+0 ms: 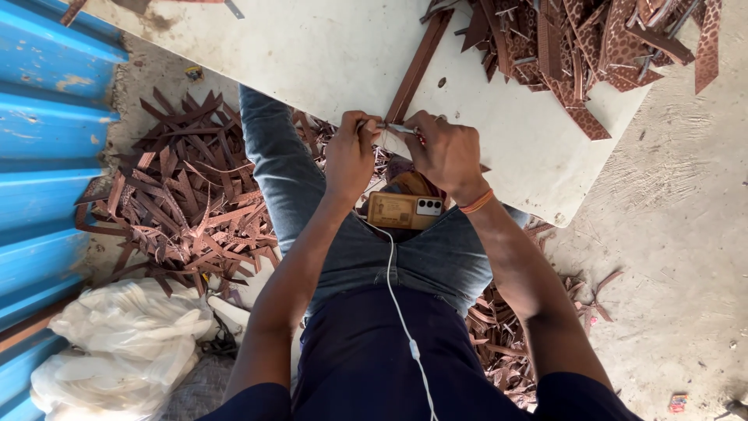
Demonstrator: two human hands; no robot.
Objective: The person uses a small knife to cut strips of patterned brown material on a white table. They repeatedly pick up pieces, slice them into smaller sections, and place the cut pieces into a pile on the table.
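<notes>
At the near edge of the white board (pixel 327 54), the left hand (pixel 351 152) pinches the brown strip (pixel 417 66) end while the right hand (pixel 446 152) grips a small metal tool (pixel 399 128), seemingly mid-trim, needing steady alignment

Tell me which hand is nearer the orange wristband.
Right. The right hand sits directly beside the orange wristband, worn on that wrist; the left hand lies across the lap.

I see a long brown leather strip (pixel 417 68) lying flat on the white board (pixel 312 47), running from my hands toward one o'clock, near end pinched, a thin metal tool (pixel 397 128) laid crosswise on it
</notes>
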